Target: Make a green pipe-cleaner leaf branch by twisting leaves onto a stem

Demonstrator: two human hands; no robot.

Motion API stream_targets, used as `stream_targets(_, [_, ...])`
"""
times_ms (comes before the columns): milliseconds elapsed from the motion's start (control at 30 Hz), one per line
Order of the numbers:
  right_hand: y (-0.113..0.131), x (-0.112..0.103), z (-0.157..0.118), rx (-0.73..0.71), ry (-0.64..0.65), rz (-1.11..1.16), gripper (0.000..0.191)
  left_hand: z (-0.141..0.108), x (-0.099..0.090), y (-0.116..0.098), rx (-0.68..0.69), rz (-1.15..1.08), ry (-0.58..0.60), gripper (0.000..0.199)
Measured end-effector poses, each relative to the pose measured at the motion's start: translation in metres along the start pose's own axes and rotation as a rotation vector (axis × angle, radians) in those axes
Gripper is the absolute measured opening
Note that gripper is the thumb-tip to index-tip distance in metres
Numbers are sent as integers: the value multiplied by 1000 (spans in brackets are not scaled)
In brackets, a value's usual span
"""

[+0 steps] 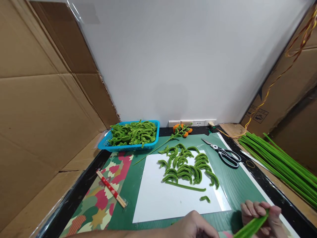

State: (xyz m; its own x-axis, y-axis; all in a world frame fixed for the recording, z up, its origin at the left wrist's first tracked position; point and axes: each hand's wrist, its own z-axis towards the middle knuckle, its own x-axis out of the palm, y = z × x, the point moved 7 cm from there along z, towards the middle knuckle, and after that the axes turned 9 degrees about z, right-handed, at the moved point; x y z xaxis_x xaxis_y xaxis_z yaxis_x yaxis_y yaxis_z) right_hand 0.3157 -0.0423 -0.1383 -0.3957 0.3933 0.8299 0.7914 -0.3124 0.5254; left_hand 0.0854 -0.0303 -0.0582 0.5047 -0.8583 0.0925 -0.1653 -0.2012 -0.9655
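My right hand (262,215) is at the lower right, its thumb and fingers closed on green pipe cleaner stems (252,227) that look laid side by side. Their lower end runs out of the bottom of the view. My left hand (196,226) reaches in from the left along the bottom edge. Its fingertips are cut off, so what they hold does not show. Beyond the hands, many curved green pipe cleaner pieces (185,170) lie on a white sheet (153,201). One long straight piece (185,186) and a small bent one (205,198) lie nearest me.
Black-handled scissors (224,153) lie right of the sheet. At the back left stands a blue basket (128,146) of green pieces. An orange flower stem (182,130), wrapped chopsticks (111,188) and a bundle of long green stems (277,163) lie around. Cardboard walls flank the table.
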Motion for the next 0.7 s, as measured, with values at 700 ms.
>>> stream_targets(700, [3, 28, -20, -159, -202, 56, 38, 10, -5, 18, -6, -37, -43, 82])
